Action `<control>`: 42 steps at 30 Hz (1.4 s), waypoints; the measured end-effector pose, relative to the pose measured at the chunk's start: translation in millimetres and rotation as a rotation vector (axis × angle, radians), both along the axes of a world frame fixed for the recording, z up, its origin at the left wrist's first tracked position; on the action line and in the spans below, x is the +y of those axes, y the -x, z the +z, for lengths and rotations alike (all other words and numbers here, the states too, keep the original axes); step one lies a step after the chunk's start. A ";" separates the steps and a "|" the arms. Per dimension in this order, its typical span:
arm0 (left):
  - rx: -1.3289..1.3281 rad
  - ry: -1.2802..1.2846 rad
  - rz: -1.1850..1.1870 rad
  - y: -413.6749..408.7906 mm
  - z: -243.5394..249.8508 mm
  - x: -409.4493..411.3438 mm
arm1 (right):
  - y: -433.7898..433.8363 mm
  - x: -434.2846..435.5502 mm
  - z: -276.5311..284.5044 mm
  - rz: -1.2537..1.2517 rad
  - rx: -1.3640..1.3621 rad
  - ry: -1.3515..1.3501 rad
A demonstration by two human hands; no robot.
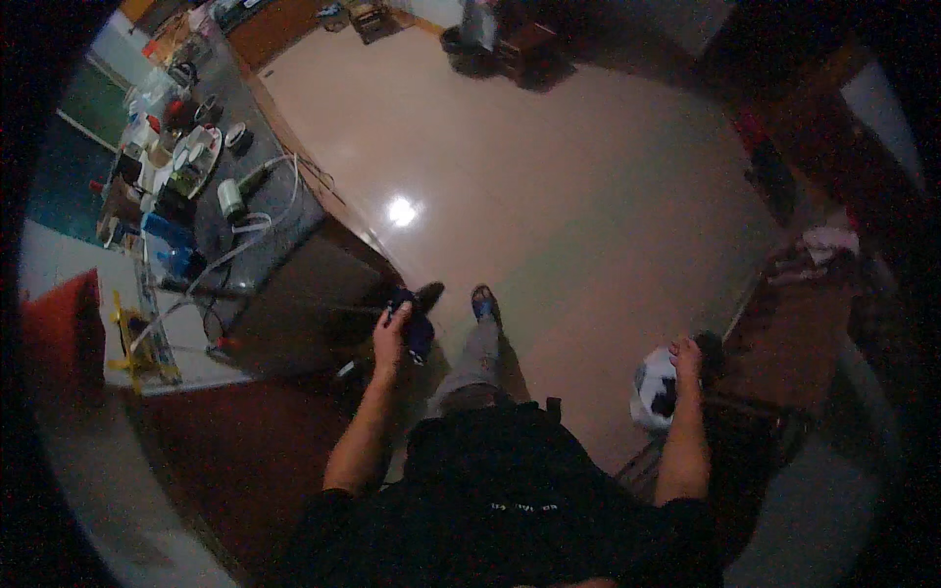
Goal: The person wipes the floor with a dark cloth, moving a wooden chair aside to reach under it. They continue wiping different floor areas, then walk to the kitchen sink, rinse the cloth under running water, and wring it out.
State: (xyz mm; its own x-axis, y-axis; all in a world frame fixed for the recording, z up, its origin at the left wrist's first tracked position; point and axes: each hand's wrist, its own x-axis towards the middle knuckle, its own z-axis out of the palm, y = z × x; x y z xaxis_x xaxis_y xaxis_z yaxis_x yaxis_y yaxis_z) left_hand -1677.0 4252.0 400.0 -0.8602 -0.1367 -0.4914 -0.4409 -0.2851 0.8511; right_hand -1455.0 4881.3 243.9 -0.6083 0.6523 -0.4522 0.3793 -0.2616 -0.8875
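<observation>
In my left hand (390, 334) is a bunched dark navy cloth item (420, 336) with small light marks, hanging beside my leg. My right hand (687, 359), held out to the right, grips a white and black item (650, 389), either cloth or a bag; dimness and blur leave its kind unclear. Both arms are lowered and spread apart. One sandalled foot (483, 303) shows on the pale tiled floor (544, 191), in front of my grey trousers (474, 360).
A cluttered dark countertop (294, 213) runs along the left, bearing a hair dryer (231, 200) with a looping white cord (246, 242). Brown wooden furniture (786, 338) stands on the right, with pale cloth (831, 242) on it. At the far wall are a dark bin (459, 55) and a small wooden cabinet (526, 40).
</observation>
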 end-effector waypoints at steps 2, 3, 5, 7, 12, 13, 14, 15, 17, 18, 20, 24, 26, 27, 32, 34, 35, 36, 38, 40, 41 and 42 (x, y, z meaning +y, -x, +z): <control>-0.054 -0.097 0.055 56.4 35.8 34.2 | 79.2 -23.0 8.4 0.096 -0.080 -0.102; -0.061 -0.155 0.081 88.4 41.0 48.9 | 81.1 -19.0 -14.9 0.102 -0.028 -0.148; -0.093 -0.138 0.029 137.8 38.8 48.9 | 118.3 -65.9 -31.0 0.285 -0.266 -0.139; -0.090 -0.141 -0.013 208.9 52.0 52.8 | 148.3 -101.5 -31.4 0.549 -0.539 -0.134; 0.021 -0.113 0.068 354.2 88.5 61.8 | 241.0 -107.1 -18.0 0.609 -0.780 0.225; 0.037 -0.089 0.113 381.3 88.8 60.3 | 270.0 -96.3 -24.1 0.575 -0.789 0.276; 0.069 -0.111 0.126 406.8 74.9 51.7 | 302.9 -81.3 -29.9 0.541 -0.795 0.314; 0.043 -0.116 0.160 431.3 76.1 50.1 | 338.0 -76.3 -34.0 0.511 -0.803 0.335; -0.009 -0.127 0.229 475.6 77.5 47.5 | 418.1 -44.3 -33.4 0.468 -0.819 0.325; 0.010 -0.109 0.335 496.6 65.3 41.4 | 473.6 -34.4 -33.6 0.530 -0.833 0.274; -0.025 -0.157 0.431 550.5 70.5 38.2 | 587.6 1.2 -52.3 0.777 -0.887 0.037; -0.018 -0.187 0.580 644.0 93.9 15.4 | 853.3 -55.4 14.9 0.894 -0.686 -0.260; 0.032 -0.208 0.569 684.6 111.7 1.4 | 978.7 -73.6 55.6 1.021 -0.589 -0.578; 0.049 -0.212 0.618 707.8 110.1 -6.9 | 1045.9 -79.1 53.6 1.026 -0.537 -0.603; 0.097 -0.194 0.825 813.2 59.0 -86.9 | 1261.6 -233.8 79.9 1.098 -0.171 -0.561; 0.102 -0.216 0.880 887.3 33.0 -122.0 | 1319.2 -272.3 58.1 1.107 -0.109 -0.401; 0.083 -0.213 0.923 913.9 21.8 -136.6 | 1329.9 -287.4 30.8 1.186 -0.154 -0.386; 0.069 -0.214 0.970 939.6 19.1 -155.4 | 1336.7 -301.6 11.0 1.269 -0.193 -0.377; 0.018 -0.187 0.981 983.8 18.3 -201.9 | 1334.2 -358.2 2.4 1.400 -0.508 -0.393; 0.064 -0.293 0.868 1076.1 26.6 -226.7 | 1364.3 -251.9 -106.9 1.522 -0.676 -0.502; 0.030 -0.186 0.880 1082.2 24.6 -253.0 | 1351.6 -315.4 -95.8 1.473 -0.883 -0.246; 0.060 -0.190 0.892 1092.5 25.7 -275.2 | 1378.8 -332.0 -83.0 1.298 -1.061 0.157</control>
